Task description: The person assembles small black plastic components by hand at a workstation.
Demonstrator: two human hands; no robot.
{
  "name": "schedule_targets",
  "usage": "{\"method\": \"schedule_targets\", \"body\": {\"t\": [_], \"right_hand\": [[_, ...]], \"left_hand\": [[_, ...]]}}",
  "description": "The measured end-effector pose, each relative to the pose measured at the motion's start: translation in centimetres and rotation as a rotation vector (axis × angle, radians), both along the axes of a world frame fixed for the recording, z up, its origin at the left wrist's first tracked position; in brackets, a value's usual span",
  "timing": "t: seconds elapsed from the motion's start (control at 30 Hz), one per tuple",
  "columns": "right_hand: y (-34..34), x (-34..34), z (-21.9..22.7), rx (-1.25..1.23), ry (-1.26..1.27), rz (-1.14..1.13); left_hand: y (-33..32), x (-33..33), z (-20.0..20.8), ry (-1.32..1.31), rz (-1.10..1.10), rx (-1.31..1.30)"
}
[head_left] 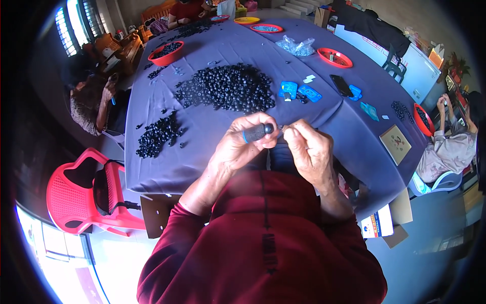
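In front of my chest, above the near edge of the cloth-covered table, my two hands almost meet. My left hand is closed, with a dark finger sleeve edged in blue on one digit. A small, shiny black rounded piece shows at its fingertips. My right hand pinches something tiny beside that piece, too small to name. Just beyond my hands lies a large heap of small black rounded pieces. A smaller group of black pieces sits to its left.
Blue plastic boxes, a black phone and a bag of light-blue bits lie farther right. Red bowls and a red tray stand on the table. A red chair is at left. Several people sit around the table.
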State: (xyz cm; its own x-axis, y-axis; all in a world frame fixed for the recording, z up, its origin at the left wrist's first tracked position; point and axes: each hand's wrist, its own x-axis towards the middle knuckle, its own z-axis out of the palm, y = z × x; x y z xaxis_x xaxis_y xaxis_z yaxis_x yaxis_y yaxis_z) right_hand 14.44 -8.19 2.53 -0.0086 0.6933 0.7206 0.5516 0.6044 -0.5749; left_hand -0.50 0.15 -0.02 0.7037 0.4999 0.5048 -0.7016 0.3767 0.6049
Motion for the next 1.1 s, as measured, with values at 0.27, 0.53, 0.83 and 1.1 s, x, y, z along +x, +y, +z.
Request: {"method": "schedule_targets", "body": {"t": [0.27, 0.53, 0.83, 1.1], "right_hand": [[0.3, -0.4, -0.1, 0.071, -0.006, 0.013], [0.6, -0.6, -0.3, 0.103, -0.017, -0.017], [0.7, -1.3, -1.2, 0.030, -0.066, 0.031], [0.7, -0.3, -0.9, -0.012, -0.019, -0.036]], "left_hand": [[-0.2, 0.2, -0.6, 0.041, 0.020, 0.005], [-0.3, 0.1, -0.6, 0.071, 0.085, 0.035], [0.1, -0.5, 0.2, 0.026, 0.172, 0.042], [0.0, -0.7, 0.0, 0.058, 0.110, 0.029]]}}
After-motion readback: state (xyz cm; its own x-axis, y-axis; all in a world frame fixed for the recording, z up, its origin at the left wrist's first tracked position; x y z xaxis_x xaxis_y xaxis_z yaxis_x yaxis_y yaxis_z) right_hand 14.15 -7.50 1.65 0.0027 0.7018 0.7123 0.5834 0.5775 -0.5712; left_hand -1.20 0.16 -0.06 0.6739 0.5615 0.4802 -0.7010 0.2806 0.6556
